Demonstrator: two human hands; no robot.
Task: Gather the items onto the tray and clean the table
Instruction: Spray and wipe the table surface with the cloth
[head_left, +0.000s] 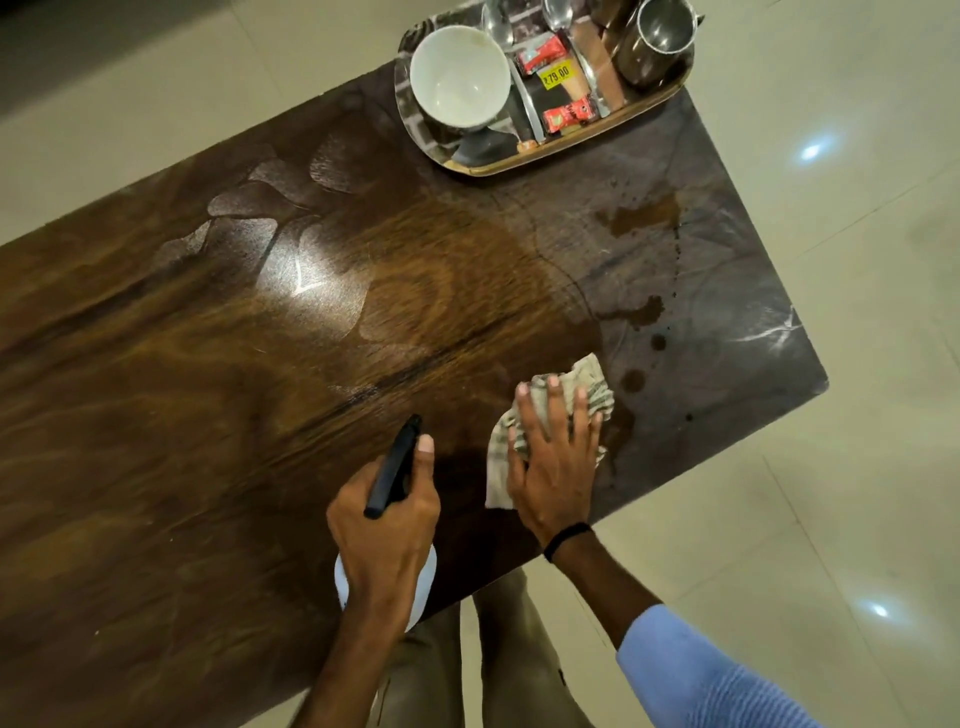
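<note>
Pressing down flat with the right hand (553, 473) on a crumpled, grey-and-beige striped cloth (592, 387), straight fingers fanned wide across it, nothing pinched or curled. Black band (567, 539) round that wrist, light blue sleeve (691, 670) further up the arm. Cloth down on the dark brown wooden table (208, 415), close to the near edge, towards the right-hand end.

Over to the left hand (384, 535): wrapped tight round the neck of a spray bottle (392, 470) with a black trigger head and a pale white body, one fingertip up beside the nozzle. Just beside the cloth hand, over the near edge of the table. Hard to tell whether resting on the tabletop or lifted off it.

Just right of the cloth, a trail of dark brown drops (648, 310) strung out up the table to a wider brown puddle (644, 215) near the far right corner.

On that far corner, a shiny oblong steel tray (524, 165), and loaded: a round white ceramic bowl (457, 73) at its left, two steel spoons (496, 26) beside it, red sachets (540, 54) and a yellow price sticker (556, 77) in the middle, a polished steel cup (662, 31) at the right end. Well apart from both hands.

Across the left part of the table, pale streaky smears (270, 208) and a bright glare of light. Cream tiled floor (857, 364) all round.
</note>
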